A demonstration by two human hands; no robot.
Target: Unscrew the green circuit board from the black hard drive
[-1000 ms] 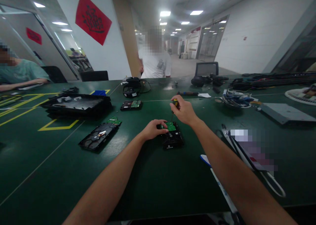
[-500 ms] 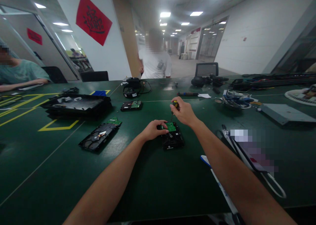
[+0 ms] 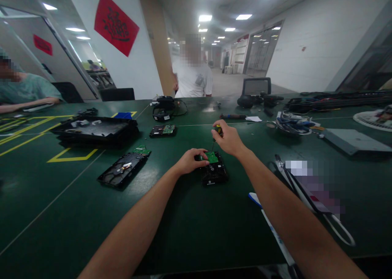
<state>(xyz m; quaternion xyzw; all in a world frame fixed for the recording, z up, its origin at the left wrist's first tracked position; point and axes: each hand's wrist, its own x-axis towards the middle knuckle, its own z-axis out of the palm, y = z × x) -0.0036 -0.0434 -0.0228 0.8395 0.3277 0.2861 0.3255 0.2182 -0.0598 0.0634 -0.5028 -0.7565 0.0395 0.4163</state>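
Observation:
A black hard drive [image 3: 215,173] lies on the green table [image 3: 196,226] in front of me, with a small green circuit board [image 3: 212,156] on its far end. My left hand [image 3: 191,160] grips the drive's far left corner, fingers curled over the board's edge. My right hand [image 3: 228,138] is closed round a screwdriver [image 3: 217,130] with a yellow-and-black handle, held upright with its tip down at the circuit board.
An opened drive [image 3: 121,169] and a loose green board [image 3: 141,150] lie to the left, a black tray [image 3: 94,129] behind them. Another drive [image 3: 163,130] sits further back. Lanyards and a badge [image 3: 312,193] lie at right. A person in white [image 3: 192,77] stands across the table.
Almost nothing: my right hand has shifted very slightly on the screwdriver handle, the left hand stays on the drive.

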